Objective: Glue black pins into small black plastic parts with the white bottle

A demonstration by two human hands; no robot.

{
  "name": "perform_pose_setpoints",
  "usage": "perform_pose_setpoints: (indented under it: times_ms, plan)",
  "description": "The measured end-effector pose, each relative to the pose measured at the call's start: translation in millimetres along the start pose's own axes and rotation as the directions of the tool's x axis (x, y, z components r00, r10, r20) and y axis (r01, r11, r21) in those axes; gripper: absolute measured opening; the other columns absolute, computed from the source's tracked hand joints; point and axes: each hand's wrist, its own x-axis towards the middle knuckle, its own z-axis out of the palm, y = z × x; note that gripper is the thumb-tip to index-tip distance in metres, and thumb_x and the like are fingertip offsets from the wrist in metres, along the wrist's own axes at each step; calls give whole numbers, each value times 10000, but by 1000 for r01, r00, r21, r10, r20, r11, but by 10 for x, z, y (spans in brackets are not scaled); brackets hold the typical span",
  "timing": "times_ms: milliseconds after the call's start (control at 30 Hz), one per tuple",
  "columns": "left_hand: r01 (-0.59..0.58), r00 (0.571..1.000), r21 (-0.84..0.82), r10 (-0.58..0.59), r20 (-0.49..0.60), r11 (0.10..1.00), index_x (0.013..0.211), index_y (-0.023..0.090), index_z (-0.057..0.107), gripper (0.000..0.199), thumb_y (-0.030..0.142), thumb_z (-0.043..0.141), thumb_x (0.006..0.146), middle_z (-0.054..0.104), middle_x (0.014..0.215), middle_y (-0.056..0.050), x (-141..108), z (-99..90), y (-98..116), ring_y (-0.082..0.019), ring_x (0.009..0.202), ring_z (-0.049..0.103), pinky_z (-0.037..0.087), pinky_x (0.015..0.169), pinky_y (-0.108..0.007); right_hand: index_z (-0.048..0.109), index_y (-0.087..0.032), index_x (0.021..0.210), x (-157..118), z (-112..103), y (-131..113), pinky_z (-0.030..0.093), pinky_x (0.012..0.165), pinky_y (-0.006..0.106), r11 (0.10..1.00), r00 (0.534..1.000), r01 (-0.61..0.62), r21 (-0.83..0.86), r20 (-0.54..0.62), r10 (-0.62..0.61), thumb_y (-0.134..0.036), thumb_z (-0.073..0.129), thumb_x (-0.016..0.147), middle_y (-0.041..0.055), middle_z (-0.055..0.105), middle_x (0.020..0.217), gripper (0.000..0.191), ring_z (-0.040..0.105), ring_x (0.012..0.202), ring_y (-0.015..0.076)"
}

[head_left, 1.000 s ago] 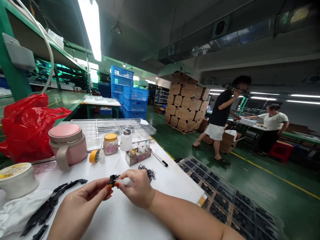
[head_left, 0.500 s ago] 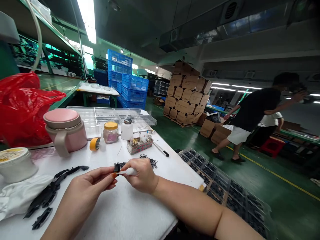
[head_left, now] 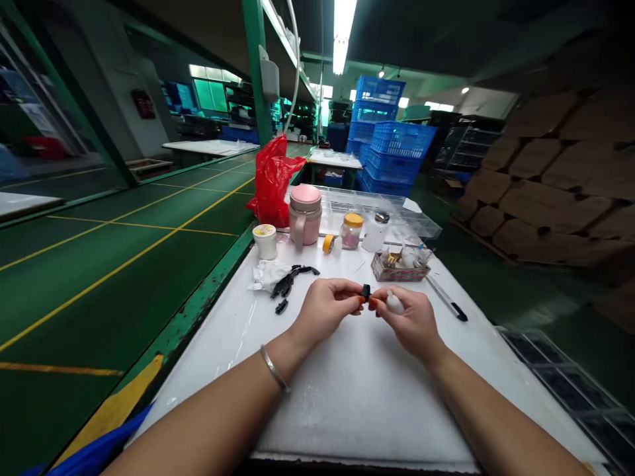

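My left hand [head_left: 327, 305] is closed, pinching a small black plastic part [head_left: 366, 291] upright between thumb and fingertips above the white table. Close against it on the right, my right hand [head_left: 414, 324] is closed around a small white squeeze bottle [head_left: 395, 304]. The right thumb and index tips meet at the black part's lower edge; whether they grip it too I cannot tell. To the left lie black strip-like pieces [head_left: 285, 284] beside a crumpled white cloth [head_left: 268, 275]. Behind the right hand stands a patterned box [head_left: 401, 272] of small bottles.
A pink mug [head_left: 305, 221], white tub [head_left: 265, 243], yellow tape roll [head_left: 328, 244], yellow-lidded jar [head_left: 352, 231] and dispenser bottle [head_left: 376, 233] line the back. A utility knife [head_left: 449, 299] lies on the right. Divided trays [head_left: 560, 370] sit below the table's right side.
The view has swung left. The right hand has turned, so the white bottle now sits tucked in it and its nozzle no longer points at the black part. Its fingertips have come to the part.
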Motion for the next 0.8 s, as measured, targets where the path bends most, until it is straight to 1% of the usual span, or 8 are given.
perform_pose_setpoints:
  times_ms: [100, 200, 300, 367, 433, 533, 633, 800]
  plan:
    - [-28, 1000, -2, 28, -6, 1000, 878, 81, 746, 236, 181, 765, 665, 728, 775, -87, 3, 6, -28, -147, 644, 662, 559, 620, -239, 692, -192, 795, -32, 21, -11, 461, 570, 266, 986, 991, 105, -131, -74, -115, -308, 625, 892, 30, 707, 693, 165, 637, 592, 161]
    - [-68, 998, 15, 68, -4, 998, 885, 89, 752, 243, 210, 774, 676, 728, 774, -80, 5, 20, -18, -149, 635, 663, 573, 621, -248, 696, -198, 846, -56, 48, -6, 486, 602, 271, 955, 964, 198, -219, -133, -231, -266, 622, 886, 36, 737, 757, 109, 674, 637, 169]
    - [-109, 994, 78, 110, -6, 991, 908, 87, 754, 246, 220, 769, 701, 727, 768, -78, -8, 29, 7, -157, 652, 669, 581, 648, -259, 700, -194, 860, -61, 52, -14, 490, 627, 273, 946, 953, 226, -232, -149, -264, -254, 621, 887, 36, 739, 770, 103, 681, 662, 170]
    - [-140, 990, 118, 141, 2, 983, 926, 91, 756, 250, 214, 774, 709, 736, 816, -86, -24, 28, 24, -167, 701, 681, 584, 681, -264, 699, -190, 840, -50, 38, -31, 480, 623, 269, 975, 970, 164, -151, -154, -187, -269, 627, 894, 30, 725, 747, 120, 665, 651, 162]
    - [-158, 987, 137, 155, 28, 978, 958, 99, 756, 270, 198, 781, 708, 743, 885, -94, -37, 20, 37, -177, 760, 689, 585, 716, -269, 696, -186, 815, -30, 15, -48, 470, 603, 265, 998, 989, 61, -11, -137, -62, -305, 637, 898, 21, 694, 698, 156, 631, 616, 151]
    - [-153, 987, 111, 146, 73, 982, 997, 107, 754, 300, 173, 785, 707, 745, 929, -97, -39, 1, 39, -186, 802, 692, 585, 735, -273, 689, -176, 790, 9, -26, -60, 465, 570, 262, 974, 995, -65, 216, -57, 79, -362, 661, 884, 16, 649, 649, 210, 588, 587, 143]
    - [-137, 987, 85, 128, 98, 987, 993, 111, 756, 290, 179, 792, 714, 746, 938, -102, -21, -22, 24, -192, 813, 697, 584, 744, -279, 682, -168, 766, 45, -55, -57, 470, 558, 259, 913, 990, -133, 385, 10, 140, -395, 698, 852, 25, 650, 657, 243, 574, 588, 136]
    - [-142, 989, 154, 132, 71, 978, 973, 115, 760, 254, 199, 784, 734, 746, 925, -99, 25, -72, 25, -195, 817, 701, 580, 705, -257, 681, -165, 751, 76, -84, -22, 466, 537, 263, 843, 979, -192, 503, 42, 198, -405, 735, 817, 36, 651, 665, 254, 555, 572, 130]
